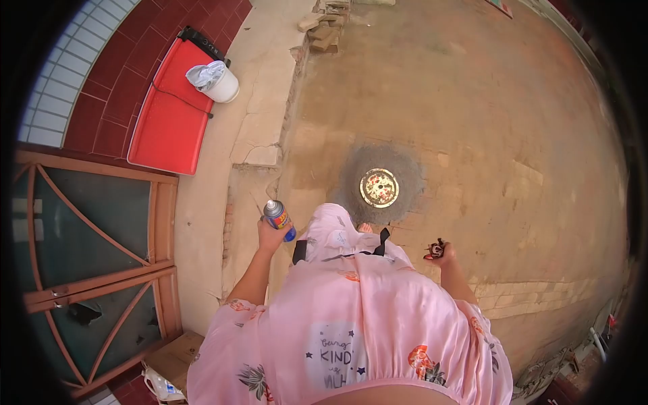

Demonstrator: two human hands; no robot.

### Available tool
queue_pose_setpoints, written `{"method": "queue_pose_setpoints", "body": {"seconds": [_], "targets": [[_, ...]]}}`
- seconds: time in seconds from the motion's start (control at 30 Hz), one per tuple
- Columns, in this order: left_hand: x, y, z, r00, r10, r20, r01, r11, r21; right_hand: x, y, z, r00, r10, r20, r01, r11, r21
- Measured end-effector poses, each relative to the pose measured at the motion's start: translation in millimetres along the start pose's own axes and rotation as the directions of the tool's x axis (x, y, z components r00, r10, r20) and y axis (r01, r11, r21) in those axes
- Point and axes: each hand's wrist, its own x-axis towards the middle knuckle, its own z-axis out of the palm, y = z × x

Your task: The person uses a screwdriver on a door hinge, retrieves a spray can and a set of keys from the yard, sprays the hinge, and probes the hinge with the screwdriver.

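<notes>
While your left hand wraps round a spray can on the left, your right hand clasps a dark object, too small to identify, on the right.

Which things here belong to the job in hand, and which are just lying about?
In use, it seems:
aerosol can, in the left hand
small dark object (unclear), in the right hand

Apparently lying about:
white bucket
red panel
cardboard box

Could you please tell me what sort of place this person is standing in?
Probably a house's yard, seemingly outdoors: worn, bare ground, what looks like a round cover set into it, and a tiled wall and glazed door on the left.
</notes>
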Motion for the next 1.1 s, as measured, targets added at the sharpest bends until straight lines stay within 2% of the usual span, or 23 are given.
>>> {"method": "queue_pose_setpoints", "body": {"seconds": [0.03, 0.07, 0.1, 0.13, 0.2, 0.23, 0.27, 0.3, 0.33, 0.37, 0.4, 0.5, 0.53, 0.57, 0.63, 0.67, 0.73, 0.77, 0.83, 0.93, 1.0, 1.07, 1.1], "targets": [[4, 5, -5, 0.988, -0.148, -0.044, 0.151, 0.985, 0.08, -4, -48, 53, 0.99, -0.082, 0.112, 0.085, 0.996, -0.023], [16, -29, -1, 0.978, -0.204, -0.042, 0.207, 0.974, 0.096, 1, -92, 103, 0.959, -0.164, 0.23, 0.161, 0.986, 0.032], [18, -21, -6, 0.941, -0.323, -0.098, 0.337, 0.919, 0.204, 7, -132, 152, 0.905, -0.249, 0.345, 0.23, 0.968, 0.095], [24, -31, -8, 0.894, -0.434, -0.109, 0.447, 0.876, 0.182, 2, -167, 205, 0.899, -0.253, 0.358, 0.242, 0.967, 0.077], [49, -45, -9, 0.724, -0.672, -0.157, 0.679, 0.654, 0.333, -16, -229, 302, 0.889, -0.257, 0.378, 0.261, 0.964, 0.042], [61, -70, -4, 0.661, -0.732, -0.164, 0.744, 0.611, 0.272, -8, -256, 339, 0.886, -0.254, 0.387, 0.254, 0.966, 0.052], [79, -59, -1, 0.64, -0.73, -0.238, 0.761, 0.558, 0.331, 1, -280, 372, 0.884, -0.25, 0.395, 0.247, 0.967, 0.06], [103, -54, 1, 0.606, -0.761, -0.231, 0.788, 0.535, 0.304, 10, -299, 403, 0.88, -0.247, 0.406, 0.239, 0.968, 0.073], [130, -74, 13, 0.575, -0.769, -0.279, 0.798, 0.453, 0.398, 24, -316, 430, 0.899, -0.237, 0.367, 0.224, 0.971, 0.08], [179, -89, 24, 0.548, -0.769, -0.329, 0.798, 0.362, 0.482, 36, -329, 447, 0.917, -0.229, 0.327, 0.21, 0.973, 0.091], [252, -61, 29, 0.587, -0.754, -0.295, 0.79, 0.455, 0.41, 60, -337, 450, 0.904, -0.232, 0.359, 0.223, 0.973, 0.066], [400, 46, 22, 0.671, -0.724, -0.158, 0.735, 0.623, 0.268, 69, -344, 454, 0.987, -0.139, 0.081, 0.14, 0.99, -0.005], [466, 63, 31, 0.776, -0.618, -0.126, 0.63, 0.745, 0.22, 71, -346, 455, 0.992, -0.128, 0.003, 0.128, 0.991, -0.035], [534, 100, 39, 0.869, -0.481, -0.118, 0.495, 0.831, 0.253, 54, -333, 444, 0.893, -0.424, 0.151, 0.45, 0.844, -0.293], [661, 192, 50, 0.959, -0.268, -0.088, 0.279, 0.947, 0.157, 42, -354, 472, 0.979, -0.128, -0.161, 0.13, 0.992, 0.002], [719, 245, 56, 0.969, -0.239, -0.064, 0.244, 0.966, 0.084, 43, -365, 479, 0.976, -0.07, -0.205, 0.089, 0.993, 0.083], [824, 333, 74, 0.996, -0.076, -0.042, 0.076, 0.997, 0.001, 48, -384, 495, 0.973, -0.053, -0.223, 0.078, 0.992, 0.102], [877, 361, 93, 0.997, 0.029, -0.066, -0.029, 1.0, -0.005, 53, -400, 508, 0.972, -0.043, -0.23, 0.069, 0.992, 0.103], [966, 415, 129, 0.992, 0.108, -0.072, -0.116, 0.986, -0.119, 73, -442, 538, 0.971, -0.035, -0.238, 0.059, 0.994, 0.094], [1063, 475, 180, 0.989, 0.135, -0.064, -0.145, 0.97, -0.193, 117, -540, 595, 0.969, -0.035, -0.243, 0.048, 0.998, 0.046], [1104, 501, 206, 0.998, 0.063, -0.021, -0.066, 0.963, -0.263, 144, -626, 643, 0.969, -0.048, -0.241, 0.043, 0.999, -0.026], [1110, 543, 202, 0.995, -0.098, 0.0, 0.098, 0.993, -0.061, 163, -712, 696, 0.968, -0.085, -0.234, 0.054, 0.989, -0.136], [1121, 519, 214, 0.988, -0.155, 0.024, 0.156, 0.988, -0.007, 172, -762, 727, 0.965, -0.115, -0.235, 0.067, 0.977, -0.201]]}}
